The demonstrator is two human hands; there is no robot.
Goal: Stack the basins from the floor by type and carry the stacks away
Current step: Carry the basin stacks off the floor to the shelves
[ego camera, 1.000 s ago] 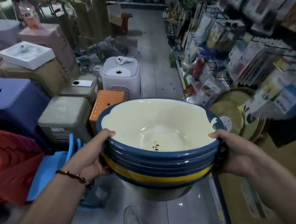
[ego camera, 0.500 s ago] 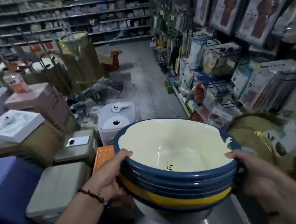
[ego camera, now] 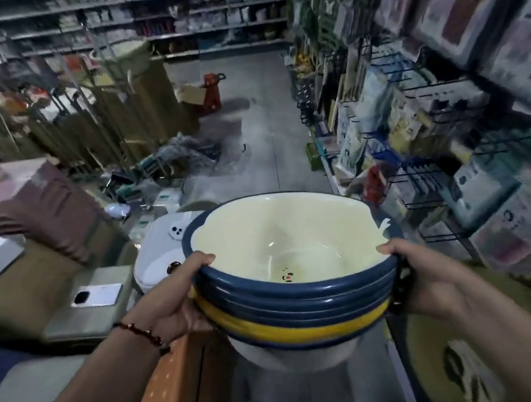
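I hold a stack of nested basins [ego camera: 294,298] in front of me at waist height. The rims are dark blue, one lower rim is yellow, and the top basin is cream inside with a small cartoon face at the bottom. My left hand [ego camera: 173,299] grips the stack's left rim, thumb over the edge. On the right rim my right hand [ego camera: 426,272] grips the same way. Another basin stack [ego camera: 461,366], olive with dark markings, stands on the floor at the lower right.
A grey tiled aisle [ego camera: 260,130] runs ahead between goods. Left: plastic stools, an orange stool [ego camera: 175,384], a white stool [ego camera: 162,253], a phone [ego camera: 96,295] on a grey stool. Wire racks of packaged goods [ego camera: 414,141] line the right. A red trolley [ego camera: 210,92] stands far ahead.
The view has tilted up and moved forward along the aisle; the far shelves are now visible. The basin stack stays in both hands, with the grip unchanged.
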